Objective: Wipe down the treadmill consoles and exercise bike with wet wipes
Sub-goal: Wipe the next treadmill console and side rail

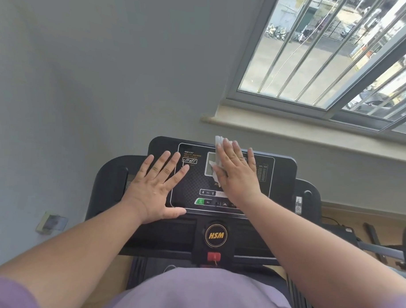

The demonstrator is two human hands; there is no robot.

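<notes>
A black treadmill console with a display panel and an "HSM" badge stands straight in front of me. My right hand lies flat with straight fingers over the middle of the panel and presses a white wet wipe against the screen; the wipe shows at the fingertips and beside the thumb. My left hand rests flat with spread fingers on the console's left side, thumb along the lower edge.
A grey wall rises behind the console, with a window sill and barred window at the upper right. A red safety key hangs below the badge. Other dark equipment stands on the wooden floor at the right.
</notes>
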